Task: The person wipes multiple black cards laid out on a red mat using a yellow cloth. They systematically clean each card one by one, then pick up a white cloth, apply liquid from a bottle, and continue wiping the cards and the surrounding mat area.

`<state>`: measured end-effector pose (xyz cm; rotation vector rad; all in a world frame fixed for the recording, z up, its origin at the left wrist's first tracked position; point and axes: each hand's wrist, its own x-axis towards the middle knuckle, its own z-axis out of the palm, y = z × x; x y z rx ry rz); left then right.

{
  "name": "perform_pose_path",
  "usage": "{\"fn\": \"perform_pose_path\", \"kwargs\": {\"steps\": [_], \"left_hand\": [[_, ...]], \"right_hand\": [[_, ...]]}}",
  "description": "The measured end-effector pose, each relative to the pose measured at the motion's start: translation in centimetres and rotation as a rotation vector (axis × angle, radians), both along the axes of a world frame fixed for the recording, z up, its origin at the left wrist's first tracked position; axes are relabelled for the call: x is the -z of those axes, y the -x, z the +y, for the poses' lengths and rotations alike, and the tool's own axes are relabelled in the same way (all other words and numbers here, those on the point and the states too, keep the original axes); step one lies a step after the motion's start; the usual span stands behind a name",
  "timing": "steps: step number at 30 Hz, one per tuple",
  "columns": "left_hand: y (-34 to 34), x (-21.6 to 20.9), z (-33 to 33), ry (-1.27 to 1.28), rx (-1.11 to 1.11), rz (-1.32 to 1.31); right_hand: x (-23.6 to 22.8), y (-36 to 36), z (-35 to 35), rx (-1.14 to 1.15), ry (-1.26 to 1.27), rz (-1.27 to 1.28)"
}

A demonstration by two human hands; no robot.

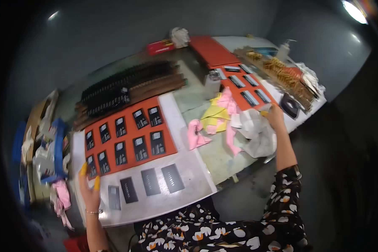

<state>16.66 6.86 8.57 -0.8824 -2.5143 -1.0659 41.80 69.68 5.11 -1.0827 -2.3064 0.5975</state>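
My left hand (89, 191) is at the left edge of the table, with yellow covers on two fingertips. Its thumb and finger are apart beside the nearest-left black card (91, 166), and I see nothing held between them. That card lies with several similar ones on an orange mat (128, 118). On the white sheet in front lie a black plate (129, 190) and several grey plates (150, 182). Over to the right, my right hand (274, 118), also with a yellow fingertip cover, is closed on the edge of a crumpled white cloth (256, 133). Its other fingers are partly hidden.
Pink and yellow rags (216, 115) lie beside the white cloth. Behind them stands a clear bottle (212, 84). A second orange mat (239, 96) carries several dark strips. Dark racks (128, 88) fill the back left; a board with gold-coloured parts (277, 69) lies far right.
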Motion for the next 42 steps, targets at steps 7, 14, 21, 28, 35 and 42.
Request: {"fn": "perform_pose_path", "kwargs": {"steps": [7, 14, 21, 28, 35, 42], "left_hand": [[-4.3, -0.3, 6.7, 0.049, 0.134, -0.051], [-9.1, 0.3, 10.8, -0.148, 0.385, -0.259], [-12.1, -2.5, 14.3, -0.254, 0.93, -0.644], [-9.6, 2.3, 5.8, -0.79, 0.882, -0.991], [-9.5, 6.0, -2.4, -0.7, 0.725, -1.141], [-7.8, 0.5, 0.2, -0.112, 0.765, -0.543]], "right_hand": [[1.2, -3.0, 2.8, 0.04, 0.071, -0.022], [-6.7, -3.4, -9.0, -0.255, -0.028, 0.648], [-9.3, 0.8, -32.3, -0.861, -0.151, 0.404], [-2.9, 7.7, -44.6, -1.033, 0.201, 0.22], [-4.4, 8.2, -42.6, -1.18, 0.595, -0.073], [-3.4, 10.6, -45.3, -1.424, 0.8, -0.015]]}}
